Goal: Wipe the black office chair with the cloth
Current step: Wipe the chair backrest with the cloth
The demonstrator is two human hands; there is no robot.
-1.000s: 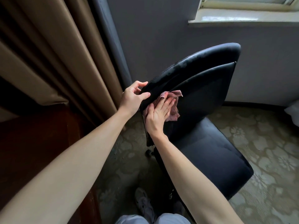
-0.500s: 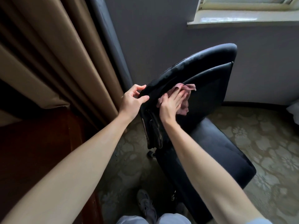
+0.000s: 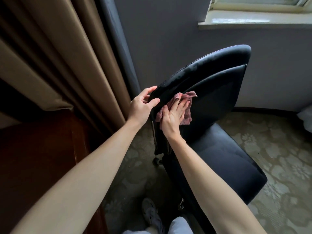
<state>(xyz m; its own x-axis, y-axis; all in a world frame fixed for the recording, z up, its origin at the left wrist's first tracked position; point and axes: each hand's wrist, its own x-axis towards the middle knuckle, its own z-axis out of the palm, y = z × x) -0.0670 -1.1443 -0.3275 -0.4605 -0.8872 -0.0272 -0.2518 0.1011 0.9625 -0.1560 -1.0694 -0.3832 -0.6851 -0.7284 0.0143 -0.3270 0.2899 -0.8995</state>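
A black office chair (image 3: pixel 219 92), padded and covered in smooth leather-like material, stands on a pale green floral-patterned carpet (image 3: pixel 278 141) near a grey wall (image 3: pixel 168 39), below a white window sill (image 3: pixel 253 19). Its backrest is seen nearly edge-on and its seat juts out to the right. The left hand (image 3: pixel 141 107) grips the near side edge of the backrest, with the thumb lying on the front face and the fingers curled round towards the back. The right hand (image 3: pixel 173 115) lies flat on the front face just beside it, its fingers straight and spread, pressing a crumpled dusty-pink cloth (image 3: pixel 188 97) against the upholstery. The cloth bunches out above the fingertips and below the palm. Heavy tan curtains (image 3: pixel 59 56) hang in folds on the left, above a dark reddish-brown wooden surface (image 3: pixel 42 157). A grey shoe (image 3: pixel 152 213) shows on the carpet at the bottom edge, next to the chair's base.
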